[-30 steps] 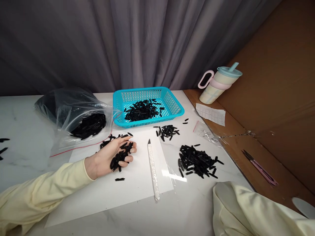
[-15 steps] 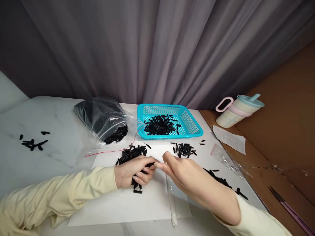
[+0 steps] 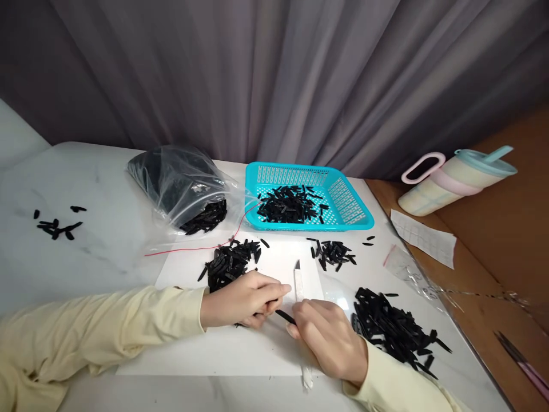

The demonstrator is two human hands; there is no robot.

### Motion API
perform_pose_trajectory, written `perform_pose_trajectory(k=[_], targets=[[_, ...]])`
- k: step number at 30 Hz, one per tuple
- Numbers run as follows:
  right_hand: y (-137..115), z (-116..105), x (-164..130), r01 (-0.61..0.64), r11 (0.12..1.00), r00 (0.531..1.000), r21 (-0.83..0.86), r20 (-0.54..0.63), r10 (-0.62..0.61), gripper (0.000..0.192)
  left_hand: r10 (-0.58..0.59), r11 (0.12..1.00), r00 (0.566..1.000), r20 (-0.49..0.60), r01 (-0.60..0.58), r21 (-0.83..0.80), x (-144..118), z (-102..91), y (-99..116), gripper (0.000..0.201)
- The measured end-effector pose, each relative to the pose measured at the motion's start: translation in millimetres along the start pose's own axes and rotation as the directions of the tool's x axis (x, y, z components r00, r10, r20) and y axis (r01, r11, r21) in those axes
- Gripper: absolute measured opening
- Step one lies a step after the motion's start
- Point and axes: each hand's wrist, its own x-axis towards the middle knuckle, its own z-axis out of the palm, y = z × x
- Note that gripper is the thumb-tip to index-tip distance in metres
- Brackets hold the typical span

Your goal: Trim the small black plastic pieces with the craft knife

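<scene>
Fingers of the left hand (image 3: 244,300), a moment ago cupped around loose black strips, now pinch one black strip (image 3: 283,316) on the white sheet (image 3: 240,349). That strip passes to the right hand (image 3: 326,337), newly arrived from off-view, its grip curled shut on the other end beside the craft knife (image 3: 299,278). Sorting looks under way.

Left hand (image 3: 244,300) and right hand (image 3: 328,335) pinching one black piece (image 3: 284,316) (above white sheet (image 3: 240,349)), knife (image 3: 299,280) beside
</scene>
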Motion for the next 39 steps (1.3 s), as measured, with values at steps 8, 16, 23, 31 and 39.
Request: perform_pose_trajectory(k=[8,16,23,31,39], targets=[[2.3,2.7,-1.9,-0.007,1.000,0.999,-0.021,-0.044,0.006,0.040,0.095,0.988,0.989,0.110,-0.108,0.112,-6.7,0.1,-5.8,0.047],[6.8,5.4,-2.9,-0.102,0.993,0.995,0.064,-0.006,0.102,0.037,0.131,0.983,0.990,0.061,-0.138,0.126,-6.6,-1.1,-2.5,0.050],[6.9,5.8,-2.6,-0.088,0.996,0.995,0.018,0.037,0.088,0.025,0.136,0.976,0.990,0.034,-0.140,0.165,-6.6,-1.9,-4.3,0.052],[8.0,5.7,-4.2,-0.053,0.999,0.998,-0.003,0.014,0.054,0.026,0.145,0.976,0.989,0.028,-0.148,0.162,-5.7,0.8,-3.4,0.055],[8.1,5.0,-1.3,-0.072,0.997,0.997,0.015,0.002,0.072,0.034,0.141,0.979,0.989,0.034,-0.145,0.144,-6.5,1.6,-4.1,0.056]])
